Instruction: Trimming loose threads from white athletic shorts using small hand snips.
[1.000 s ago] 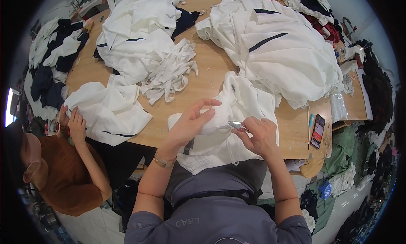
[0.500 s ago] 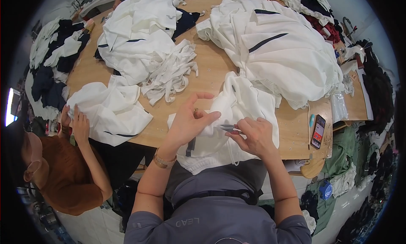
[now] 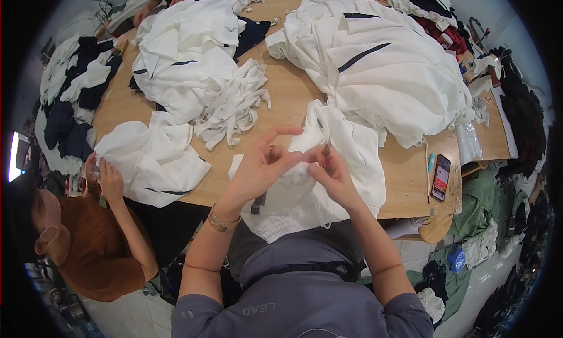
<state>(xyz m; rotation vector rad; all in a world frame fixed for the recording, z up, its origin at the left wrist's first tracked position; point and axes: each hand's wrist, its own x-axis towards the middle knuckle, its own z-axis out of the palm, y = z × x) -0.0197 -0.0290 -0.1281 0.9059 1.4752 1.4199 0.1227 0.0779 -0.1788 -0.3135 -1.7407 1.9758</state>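
A white garment (image 3: 352,162) with a gathered elastic edge (image 3: 275,228) and a dark stripe lies before me on the table's near edge. My left hand (image 3: 264,168) pinches a raised fold of it between thumb and fingers. Close beside, my right hand (image 3: 333,177) has its thumb and finger on the same fold. Small metal snips (image 3: 328,149) are tucked in that hand, their blades pointing away from me; the rest of the tool is hidden by the fingers.
White garment heaps (image 3: 399,80) and a tangle of white strips (image 3: 234,106) cover much of the wooden table (image 3: 287,92). A phone (image 3: 441,178) lies at right. On the left, a co-worker handles a white garment (image 3: 155,162); other people's hands show at the far edge.
My right hand has turned the snips from pointing left to pointing away and moved up to the fold. My left hand keeps its hold on the garment.
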